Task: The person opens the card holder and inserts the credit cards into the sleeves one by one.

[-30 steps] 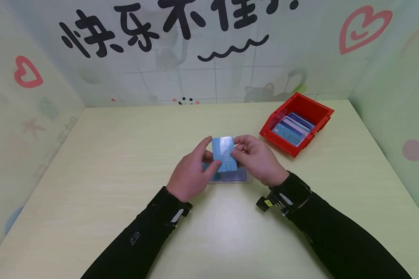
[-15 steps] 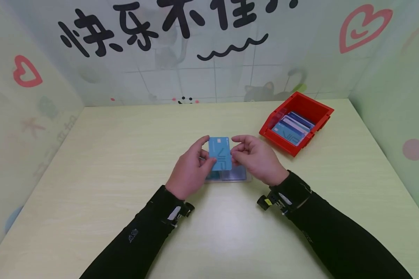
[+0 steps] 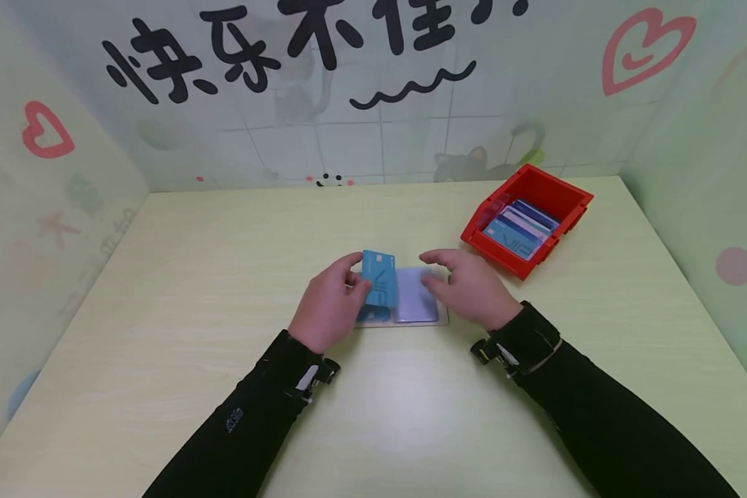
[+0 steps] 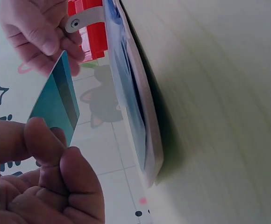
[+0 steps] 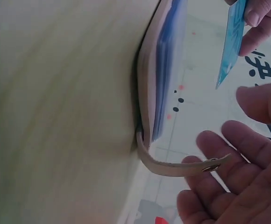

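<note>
A blue VIP card (image 3: 380, 278) is pinched at its left edge between the thumb and fingers of my left hand (image 3: 331, 301), held tilted above an open card holder (image 3: 416, 296). The holder lies on the table with clear plastic sleeves, and another blue card (image 3: 373, 314) shows in its left side. My right hand (image 3: 473, 283) is off the card, thumb and fingers spread over the holder's right side. In the right wrist view, the holder's snap strap (image 5: 182, 168) sticks out close to the right hand's fingers.
A red bin (image 3: 528, 220) stands at the back right with several cards (image 3: 515, 236) inside. The table (image 3: 236, 263) is bounded by a printed back wall (image 3: 324, 145) and side walls.
The card turned to show its VIP face and moved left and slightly down with my left hand. My right hand let go of it and drew away to the right, fingers spreading.
</note>
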Demonstrator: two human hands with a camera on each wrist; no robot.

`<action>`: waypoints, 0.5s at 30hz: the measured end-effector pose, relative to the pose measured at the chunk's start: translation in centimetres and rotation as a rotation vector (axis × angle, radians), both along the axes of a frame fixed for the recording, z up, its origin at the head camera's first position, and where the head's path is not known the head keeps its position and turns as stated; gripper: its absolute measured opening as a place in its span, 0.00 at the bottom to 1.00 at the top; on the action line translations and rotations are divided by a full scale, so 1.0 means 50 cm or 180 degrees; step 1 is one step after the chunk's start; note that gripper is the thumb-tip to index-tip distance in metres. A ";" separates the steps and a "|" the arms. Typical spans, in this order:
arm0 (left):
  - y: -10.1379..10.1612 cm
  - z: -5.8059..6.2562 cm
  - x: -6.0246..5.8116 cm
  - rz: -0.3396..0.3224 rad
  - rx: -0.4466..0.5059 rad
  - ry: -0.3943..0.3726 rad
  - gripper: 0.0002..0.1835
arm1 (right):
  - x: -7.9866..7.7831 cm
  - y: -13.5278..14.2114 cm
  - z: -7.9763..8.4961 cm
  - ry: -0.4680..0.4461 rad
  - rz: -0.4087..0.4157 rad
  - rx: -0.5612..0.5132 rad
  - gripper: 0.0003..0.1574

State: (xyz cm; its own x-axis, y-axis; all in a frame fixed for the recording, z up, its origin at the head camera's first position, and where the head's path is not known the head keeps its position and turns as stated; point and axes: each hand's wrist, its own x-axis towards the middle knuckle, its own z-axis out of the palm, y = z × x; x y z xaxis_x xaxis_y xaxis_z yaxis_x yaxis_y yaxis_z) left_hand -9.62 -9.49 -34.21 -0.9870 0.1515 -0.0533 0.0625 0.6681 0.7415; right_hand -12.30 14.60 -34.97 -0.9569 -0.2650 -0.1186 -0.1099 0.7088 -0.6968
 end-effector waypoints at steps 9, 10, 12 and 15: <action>0.000 -0.009 -0.006 -0.0029 -0.0176 -0.0031 0.28 | -0.002 0.004 -0.001 -0.0396 0.0335 0.0652 0.42; 0.000 -0.010 -0.006 -0.0034 -0.0188 -0.0042 0.28 | -0.002 0.004 0.000 -0.0419 0.0343 0.0668 0.42; 0.000 -0.010 -0.006 -0.0045 -0.0213 -0.0070 0.28 | -0.003 0.005 0.002 -0.0466 0.0353 0.0677 0.43; 0.000 -0.008 -0.006 -0.0058 -0.0245 -0.0091 0.27 | -0.003 0.005 0.003 -0.0515 0.0361 0.0683 0.43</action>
State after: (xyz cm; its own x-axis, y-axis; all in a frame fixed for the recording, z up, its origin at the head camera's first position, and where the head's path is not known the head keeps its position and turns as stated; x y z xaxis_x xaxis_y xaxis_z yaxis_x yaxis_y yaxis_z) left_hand -9.91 -9.48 -34.63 -0.9820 0.1639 -0.0936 0.0548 0.7220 0.6897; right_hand -12.46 14.84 -34.82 -0.8867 -0.3216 -0.3322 -0.0965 0.8314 -0.5473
